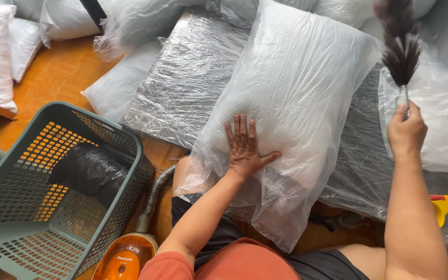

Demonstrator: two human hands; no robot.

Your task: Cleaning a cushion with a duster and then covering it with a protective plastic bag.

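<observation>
Head view, looking down. Left hand (243, 148) flat and open, fingers spread, palm pressed on the lower part of a white pillow in a clear plastic bag (291, 98); nothing gripped. Pillow lying lengthwise across the near edge of a plastic-wrapped grey board (187, 83), its lower end hanging over the person's knee, loose bag plastic bunched below the hand. Right hand (405, 132) closed in a fist round the thin handle of a feather duster (401, 49), held upright, dark plumes pointing up above the far right corner of the board, clear of the pillow. More bagged pillows (130, 21) heaped along the far edge of the board and on the wooden floor (58, 72). Grey-green laundry basket (37, 207) at the left on the floor, a black plastic bag (92, 171) inside. Orange vacuum cleaner (125, 256) with grey hose just beside the basket, near the left knee. Yellow object (443, 206) at the right edge, partly hidden.
</observation>
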